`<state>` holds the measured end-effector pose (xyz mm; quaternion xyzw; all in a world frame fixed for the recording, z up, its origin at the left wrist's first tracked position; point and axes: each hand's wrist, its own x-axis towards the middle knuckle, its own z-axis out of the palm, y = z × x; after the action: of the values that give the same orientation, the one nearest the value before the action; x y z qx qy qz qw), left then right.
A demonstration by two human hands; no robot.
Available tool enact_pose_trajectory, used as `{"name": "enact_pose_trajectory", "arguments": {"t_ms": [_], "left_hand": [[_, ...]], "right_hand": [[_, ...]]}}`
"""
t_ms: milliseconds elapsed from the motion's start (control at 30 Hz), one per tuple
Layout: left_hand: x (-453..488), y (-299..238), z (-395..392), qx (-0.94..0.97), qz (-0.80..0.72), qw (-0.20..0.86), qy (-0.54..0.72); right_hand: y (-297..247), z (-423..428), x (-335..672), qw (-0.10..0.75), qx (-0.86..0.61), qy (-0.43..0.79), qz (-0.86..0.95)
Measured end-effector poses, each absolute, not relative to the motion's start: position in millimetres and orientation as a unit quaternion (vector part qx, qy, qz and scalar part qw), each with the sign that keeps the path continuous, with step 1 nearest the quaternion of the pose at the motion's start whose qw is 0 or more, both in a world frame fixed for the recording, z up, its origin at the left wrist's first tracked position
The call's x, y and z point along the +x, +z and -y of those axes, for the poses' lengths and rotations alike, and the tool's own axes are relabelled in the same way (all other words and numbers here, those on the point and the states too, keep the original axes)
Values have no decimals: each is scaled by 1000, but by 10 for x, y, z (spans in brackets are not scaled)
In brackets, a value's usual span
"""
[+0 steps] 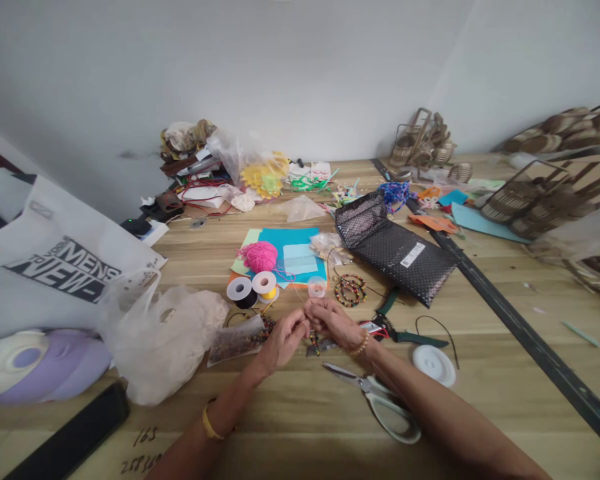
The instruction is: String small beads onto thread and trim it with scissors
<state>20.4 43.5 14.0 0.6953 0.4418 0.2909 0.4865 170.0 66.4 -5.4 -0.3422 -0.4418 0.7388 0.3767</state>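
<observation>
My left hand (284, 339) and my right hand (334, 321) meet fingertip to fingertip over the wooden table (300, 427). Both are pinched closed on something very small, perhaps a bead on a thin thread; I cannot make it out. A clear bag of mixed beads (237, 340) lies just left of the left hand. A small clear cup (317, 287) and a coil of strung beads (351, 290) sit right behind the hands. Scissors with white handles (380, 399) lie under my right forearm.
Two thread spools (253, 288), pink yarn (260, 255) and blue paper (293, 250) lie behind. Green pliers (393, 327), a white disc (434, 365), a black mailer bag (397, 247), plastic bags (157, 333), a printed tote (60, 267) and woven baskets (530, 197) surround the spot.
</observation>
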Motion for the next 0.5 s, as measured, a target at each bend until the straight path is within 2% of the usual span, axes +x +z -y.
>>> {"name": "enact_pose_trajectory", "arguments": {"t_ms": [167, 333, 500], "left_hand": [[186, 122, -477, 655, -443, 519, 325], [174, 47, -531, 520, -415, 595, 451], [173, 44, -537, 470, -440, 598, 477]], "right_hand": [[-12, -665, 1702, 394, -320, 756, 413], [169, -669, 1721, 481, -257, 754, 366], [275, -643, 1732, 490, -233, 763, 352]]}}
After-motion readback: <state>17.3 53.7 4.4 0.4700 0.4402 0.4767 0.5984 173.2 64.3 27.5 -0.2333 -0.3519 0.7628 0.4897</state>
